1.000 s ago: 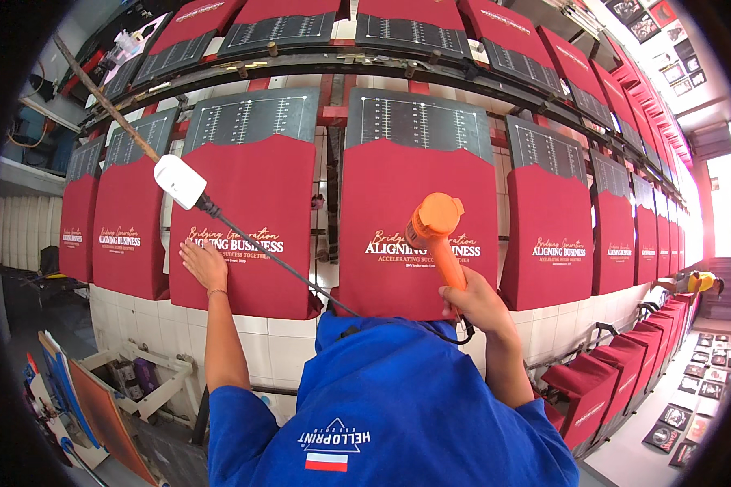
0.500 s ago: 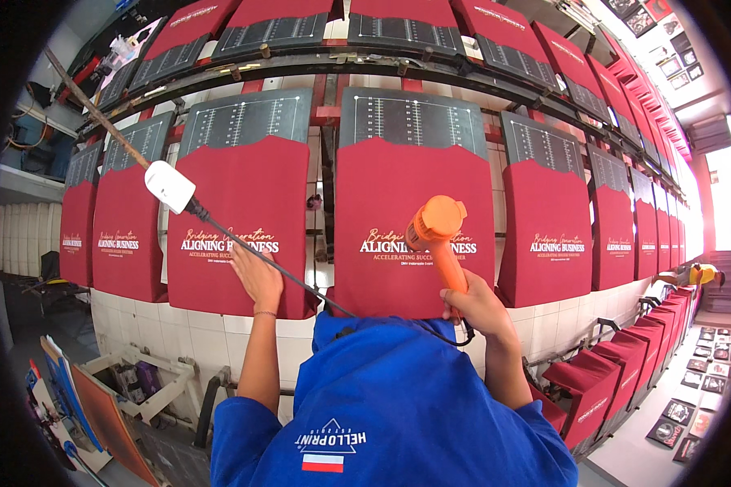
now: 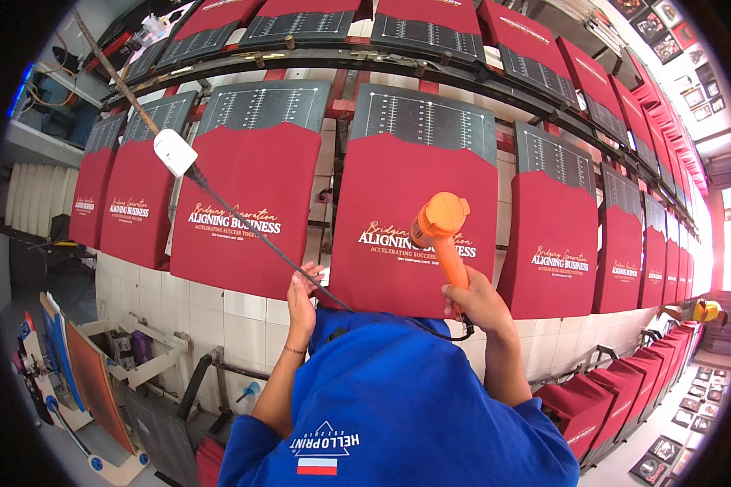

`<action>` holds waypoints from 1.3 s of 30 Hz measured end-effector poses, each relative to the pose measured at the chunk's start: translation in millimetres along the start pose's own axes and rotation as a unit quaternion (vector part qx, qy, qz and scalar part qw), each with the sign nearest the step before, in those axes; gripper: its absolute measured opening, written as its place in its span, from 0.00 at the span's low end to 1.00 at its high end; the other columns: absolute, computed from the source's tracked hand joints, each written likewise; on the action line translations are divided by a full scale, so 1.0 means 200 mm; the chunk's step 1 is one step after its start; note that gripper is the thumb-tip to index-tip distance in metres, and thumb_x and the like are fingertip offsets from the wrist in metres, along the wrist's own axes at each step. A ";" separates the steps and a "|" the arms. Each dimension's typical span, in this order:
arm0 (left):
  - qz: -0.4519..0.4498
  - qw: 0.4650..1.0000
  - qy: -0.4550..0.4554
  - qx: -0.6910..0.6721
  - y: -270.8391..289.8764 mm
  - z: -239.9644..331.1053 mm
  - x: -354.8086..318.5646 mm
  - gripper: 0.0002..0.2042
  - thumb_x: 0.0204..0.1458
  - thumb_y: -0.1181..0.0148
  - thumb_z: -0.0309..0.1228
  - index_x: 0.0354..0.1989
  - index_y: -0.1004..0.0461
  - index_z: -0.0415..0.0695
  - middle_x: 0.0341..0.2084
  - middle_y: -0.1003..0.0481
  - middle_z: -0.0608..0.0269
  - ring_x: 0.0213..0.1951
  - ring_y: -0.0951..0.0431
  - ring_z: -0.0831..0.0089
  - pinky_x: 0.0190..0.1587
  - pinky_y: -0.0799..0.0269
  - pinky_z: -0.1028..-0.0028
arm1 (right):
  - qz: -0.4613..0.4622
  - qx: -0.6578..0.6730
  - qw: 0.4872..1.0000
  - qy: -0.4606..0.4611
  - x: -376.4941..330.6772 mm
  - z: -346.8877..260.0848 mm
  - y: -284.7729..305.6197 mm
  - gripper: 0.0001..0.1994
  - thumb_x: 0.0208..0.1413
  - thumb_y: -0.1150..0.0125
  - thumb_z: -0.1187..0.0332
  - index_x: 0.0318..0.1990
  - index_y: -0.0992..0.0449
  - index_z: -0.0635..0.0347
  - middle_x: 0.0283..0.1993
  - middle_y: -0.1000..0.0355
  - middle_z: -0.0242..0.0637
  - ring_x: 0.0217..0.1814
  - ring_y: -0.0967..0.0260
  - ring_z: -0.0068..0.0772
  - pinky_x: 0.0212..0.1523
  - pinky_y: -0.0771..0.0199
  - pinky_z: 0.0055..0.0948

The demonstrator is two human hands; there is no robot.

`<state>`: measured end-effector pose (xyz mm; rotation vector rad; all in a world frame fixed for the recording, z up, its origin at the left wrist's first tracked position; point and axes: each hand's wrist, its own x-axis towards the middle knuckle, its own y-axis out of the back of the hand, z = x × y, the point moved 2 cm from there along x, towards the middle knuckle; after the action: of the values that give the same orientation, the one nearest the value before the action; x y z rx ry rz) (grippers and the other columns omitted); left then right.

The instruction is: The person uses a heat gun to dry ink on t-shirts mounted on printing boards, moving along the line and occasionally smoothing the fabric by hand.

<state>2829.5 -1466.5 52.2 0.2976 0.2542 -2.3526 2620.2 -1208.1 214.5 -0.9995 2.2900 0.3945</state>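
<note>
My right hand is wrapped round the handle of an orange hair dryer. The dryer's head hangs over the lettering of a red shirt, which is stretched on a dark board straight ahead of me. My left hand is open, its fingers apart, at the lower gap between this shirt and the red shirt to its left. A black cord crosses at the left fingers; whether they touch it I cannot tell. The cord runs up to a white socket on a wooden stick.
More boards with red printed shirts line both sides, and another row stands beyond a dark rail. Red shirts also lie behind me at the right. Screen frames lean at the lower left. Another person is far right.
My left hand has left the printed lettering of the left shirt and come right and nearer to my body. The hair dryer stays over the middle shirt. The view has shifted and tilted slightly.
</note>
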 end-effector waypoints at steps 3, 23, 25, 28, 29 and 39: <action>-0.025 1.000 0.003 -0.018 -0.05 0.03 -0.06 0.36 0.67 0.78 0.58 0.57 0.34 0.37 0.44 0.23 0.51 0.45 0.21 0.64 0.50 0.28 0.66 | -0.025 -0.012 1.000 0.001 0.00 0.00 0.05 0.12 0.58 0.42 0.69 0.46 0.32 0.66 0.25 0.31 0.30 0.23 0.29 0.21 0.22 0.31 0.21; 0.267 0.935 0.150 0.180 1.09 -0.46 -0.17 0.19 0.63 0.57 0.47 0.42 0.28 0.44 0.29 0.25 0.60 0.23 0.22 0.69 0.20 0.29 0.73 | -0.070 -0.051 0.996 0.001 0.01 -0.04 0.27 0.12 0.57 0.43 0.69 0.45 0.31 0.66 0.26 0.31 0.30 0.24 0.30 0.22 0.26 0.32 0.22; 0.339 0.903 0.254 0.069 1.52 -0.43 -0.33 0.16 0.62 0.56 0.45 0.47 0.32 0.47 0.33 0.24 0.58 0.23 0.23 0.66 0.20 0.30 0.71 | -0.060 -0.061 0.996 0.017 -0.01 -0.04 0.28 0.10 0.57 0.43 0.68 0.42 0.31 0.65 0.26 0.31 0.31 0.25 0.30 0.22 0.27 0.31 0.22; 0.399 0.894 0.179 -0.097 2.28 -0.23 -0.74 0.13 0.56 0.45 0.30 0.48 0.35 0.45 0.43 0.33 0.56 0.40 0.25 0.56 0.41 0.20 0.52 | -0.087 -0.032 0.996 0.009 -0.01 -0.05 0.33 0.10 0.57 0.43 0.69 0.42 0.31 0.65 0.26 0.31 0.31 0.24 0.31 0.22 0.28 0.31 0.22; 0.504 0.845 0.153 -0.088 2.45 -0.10 -0.87 0.15 0.55 0.45 0.29 0.51 0.36 0.42 0.42 0.33 0.55 0.43 0.26 0.53 0.46 0.23 0.45 | -0.089 -0.019 0.996 0.015 -0.01 -0.04 0.33 0.10 0.57 0.43 0.69 0.42 0.31 0.65 0.26 0.31 0.31 0.24 0.31 0.22 0.28 0.32 0.22; 0.741 0.368 0.130 0.546 2.69 0.84 -1.96 0.24 0.59 0.58 0.45 0.52 0.23 0.43 0.47 0.22 0.44 0.48 0.23 0.41 0.51 0.30 0.50 | -0.073 -0.070 0.995 0.017 -0.06 -0.06 0.34 0.09 0.57 0.42 0.70 0.42 0.31 0.65 0.25 0.31 0.30 0.24 0.31 0.21 0.26 0.33 0.23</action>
<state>3457.6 -1636.1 273.6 0.9593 -1.1016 -0.2251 2571.8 -1162.4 234.0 -1.2435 2.2264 0.4853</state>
